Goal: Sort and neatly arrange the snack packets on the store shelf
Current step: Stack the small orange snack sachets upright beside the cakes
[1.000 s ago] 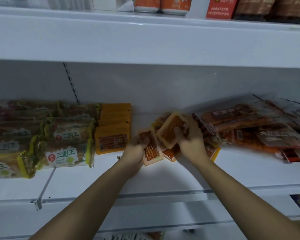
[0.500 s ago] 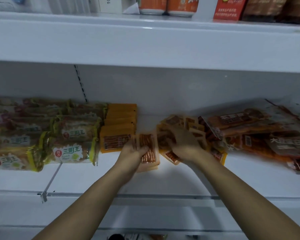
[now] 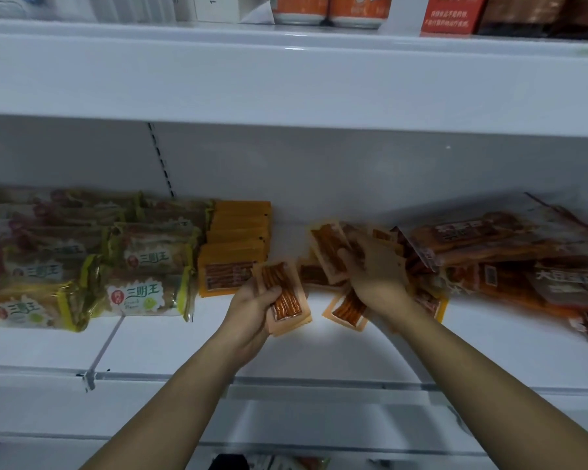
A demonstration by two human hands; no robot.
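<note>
Sorting was under way, we judged. Our left hand gripped a small stack of packets just right of the tidy orange stack; our right hand pinched another packet above the loose pile. Next: add it squarely to the held stack.

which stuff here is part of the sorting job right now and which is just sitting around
In the job: left hand holding small orange packets; right hand lifting one packet; loose pile; neat orange stack.

Lying about: green-edged packs; large brown bags; cans above.
</note>
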